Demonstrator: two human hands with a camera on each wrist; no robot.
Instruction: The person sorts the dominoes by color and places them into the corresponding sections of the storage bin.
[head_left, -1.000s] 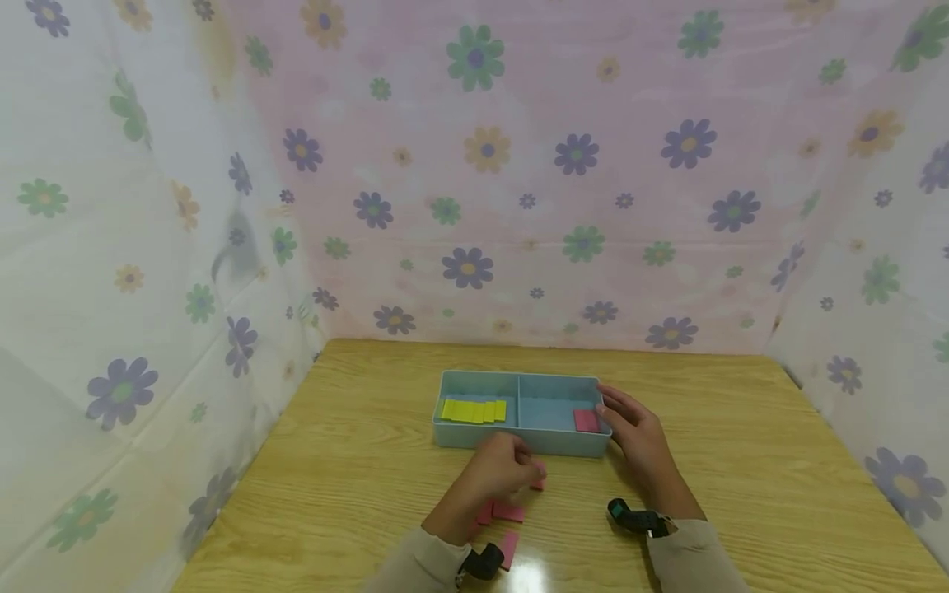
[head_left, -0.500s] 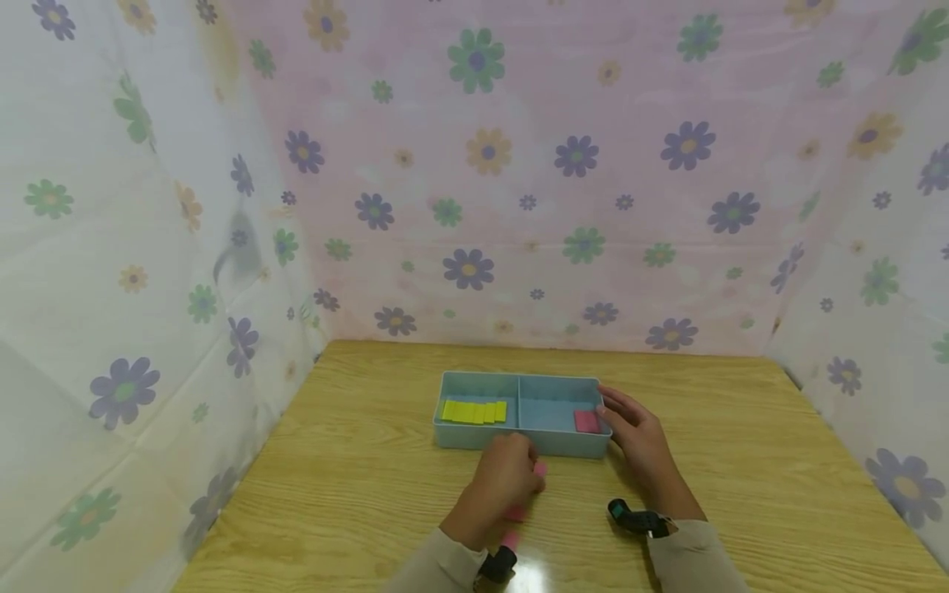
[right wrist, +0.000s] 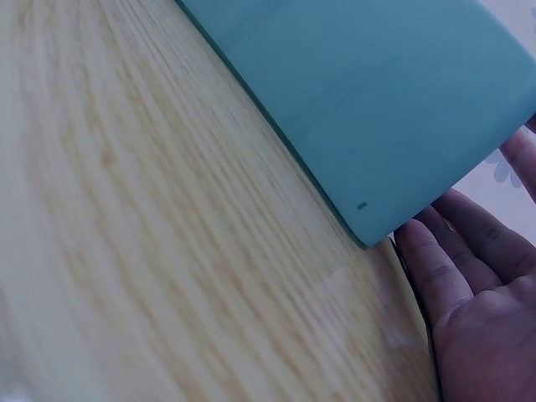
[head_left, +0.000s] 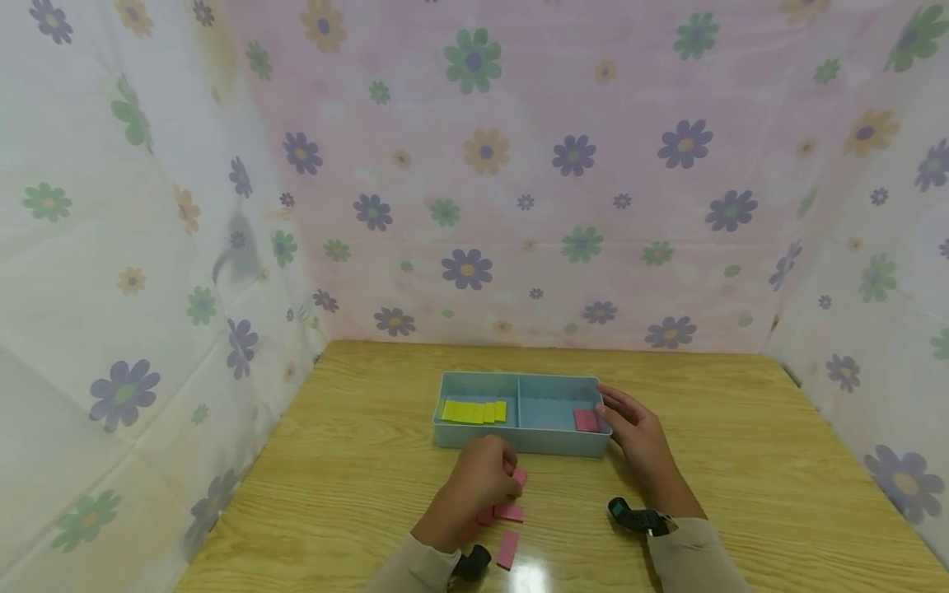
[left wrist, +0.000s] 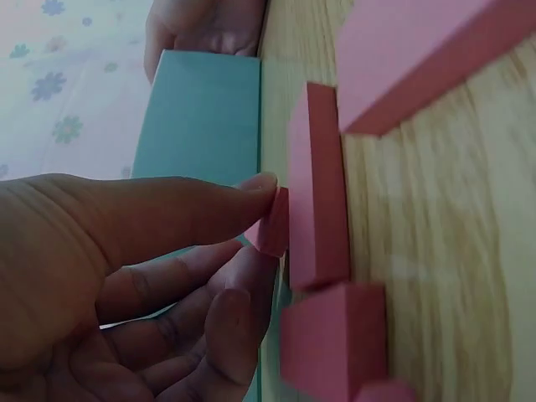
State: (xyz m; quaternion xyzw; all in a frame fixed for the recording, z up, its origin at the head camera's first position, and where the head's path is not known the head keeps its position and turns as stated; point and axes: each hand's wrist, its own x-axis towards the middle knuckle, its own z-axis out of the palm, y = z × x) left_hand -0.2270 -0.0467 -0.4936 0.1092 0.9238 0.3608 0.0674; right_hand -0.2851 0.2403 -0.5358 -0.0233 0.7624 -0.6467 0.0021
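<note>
My left hand point(head_left: 482, 473) is just in front of a light-blue two-compartment box point(head_left: 563, 443). In the left wrist view, its thumb and index finger pinch a small pink block point(left wrist: 272, 224), with the other fingers curled below. Several more pink blocks point(head_left: 507, 549) lie on the table under and beside this hand, some partly hidden by it. My right hand point(head_left: 643, 441) holds the box's right end, thumb at the rim and fingers along the end wall. Yellow blocks point(head_left: 474, 412) lie in a row in the left compartment; a few pink pieces point(head_left: 586, 421) lie at the right compartment's right end.
The wood-grain table point(head_left: 356, 478) extends around the box on all sides. Flowered cloth point(head_left: 467, 206) hangs behind the table and along both sides. A divider point(head_left: 518, 402) separates the box's compartments.
My left hand has shifted slightly right, then back left, staying low over the pink blocks, and now pinches one. The right hand and the box have stayed in place.
</note>
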